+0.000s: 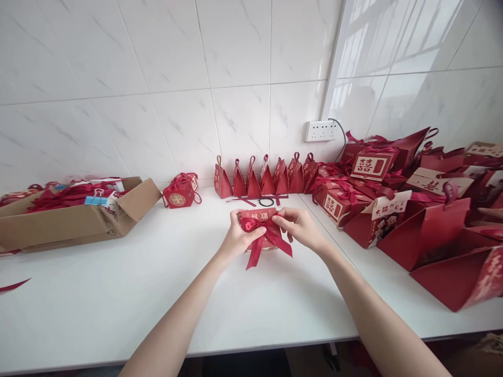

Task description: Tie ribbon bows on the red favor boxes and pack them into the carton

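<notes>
A pale tiled wall [168, 57] rose behind a white surface [137, 309] that spanned the scene from left to right. On the right lay a heap of red wedding favor boxes [428, 230]; at the far left, an open cardboard carton [74, 224] held red ribbons and boxes. A row of pointed red boxes with loop handles [267, 183] stood along the far edge. In the middle, the left hand [239, 235] and right hand [302, 227] were clamped on a red gift box [257, 213] and its satin bow, the left thumb pressing the bow, the right fingers pinching its right side. A hexagonal box [181, 193] sat farther left. A power strip [321, 131] was mounted on the wall. Smaller were a blue binder clip [96, 200] on the carton and a black ring [266, 206] before the row.
</notes>
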### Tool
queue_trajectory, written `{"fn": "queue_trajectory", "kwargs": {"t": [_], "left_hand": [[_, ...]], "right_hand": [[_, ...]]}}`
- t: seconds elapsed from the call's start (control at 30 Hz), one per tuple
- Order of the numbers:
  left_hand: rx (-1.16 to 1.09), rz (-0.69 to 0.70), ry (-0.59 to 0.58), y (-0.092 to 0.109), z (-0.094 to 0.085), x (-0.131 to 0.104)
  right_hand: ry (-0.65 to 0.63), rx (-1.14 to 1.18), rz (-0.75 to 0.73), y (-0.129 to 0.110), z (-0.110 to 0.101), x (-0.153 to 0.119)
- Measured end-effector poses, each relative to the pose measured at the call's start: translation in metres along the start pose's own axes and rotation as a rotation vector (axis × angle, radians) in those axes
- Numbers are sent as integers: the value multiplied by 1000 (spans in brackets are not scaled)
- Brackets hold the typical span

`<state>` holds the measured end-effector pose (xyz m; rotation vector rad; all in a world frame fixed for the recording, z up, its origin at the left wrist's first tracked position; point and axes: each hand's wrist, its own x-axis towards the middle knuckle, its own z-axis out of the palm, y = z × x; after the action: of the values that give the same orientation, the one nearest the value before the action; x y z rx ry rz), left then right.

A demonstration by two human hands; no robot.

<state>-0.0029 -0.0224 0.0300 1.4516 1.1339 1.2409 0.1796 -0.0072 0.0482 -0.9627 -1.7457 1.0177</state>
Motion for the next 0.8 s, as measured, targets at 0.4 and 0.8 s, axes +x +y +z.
{"fn": "queue_trajectory", "kwargs": {"t": [0.4, 0.8], "left_hand": [[79, 215, 252, -18, 6, 0], [159, 281, 358, -17, 8, 2]], "right_hand": [[80, 381, 127, 9, 13, 3], [221, 449, 165, 20, 21, 7]]}}
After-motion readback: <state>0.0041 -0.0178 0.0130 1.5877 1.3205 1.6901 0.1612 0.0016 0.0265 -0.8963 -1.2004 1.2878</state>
